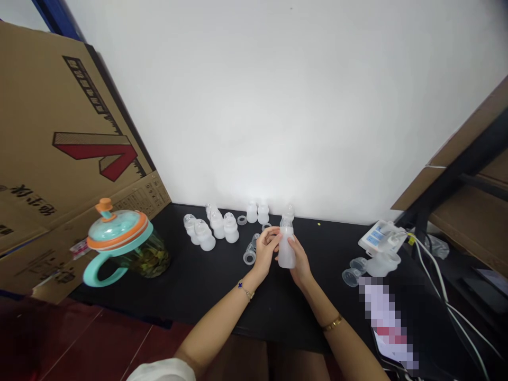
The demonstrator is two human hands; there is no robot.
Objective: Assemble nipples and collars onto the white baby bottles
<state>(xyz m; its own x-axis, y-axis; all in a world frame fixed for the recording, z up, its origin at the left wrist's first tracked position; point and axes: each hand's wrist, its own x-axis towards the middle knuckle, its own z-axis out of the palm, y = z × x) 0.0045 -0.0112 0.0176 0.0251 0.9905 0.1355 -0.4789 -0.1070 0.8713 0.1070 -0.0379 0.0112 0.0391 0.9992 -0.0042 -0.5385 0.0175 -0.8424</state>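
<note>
Frosted white bottle (286, 255), topped by a clear part, is being held roughly upright between two bare hands over the middle of a black table (214, 296); whether its base is touching the tabletop cannot be told. Its upper part is being pinched by the left hand (266, 250), whose thumb and fingers are curling close around it. Its side is being clasped by the right hand (300, 262), which is being kept half curled, with the thumb resting against the body.

Beside the left hand, small clear pieces (250, 257) are being seen lying on the table. Behind, two white bottles (257, 213) are being lined up near a white wall (278, 106), with a ring (242, 220) lying just beside them. Farther left, a cluster of clear-capped bottles (206, 238) is being shown standing together. Beyond these, a turquoise-and-orange lidded pitcher (148, 259) with dark leaves inside is being displayed near a large cardboard box (35, 116).

At the right, two clear domes (351, 277) are being passed closely by a tipped white container (381, 265), near white cables (436, 267).
</note>
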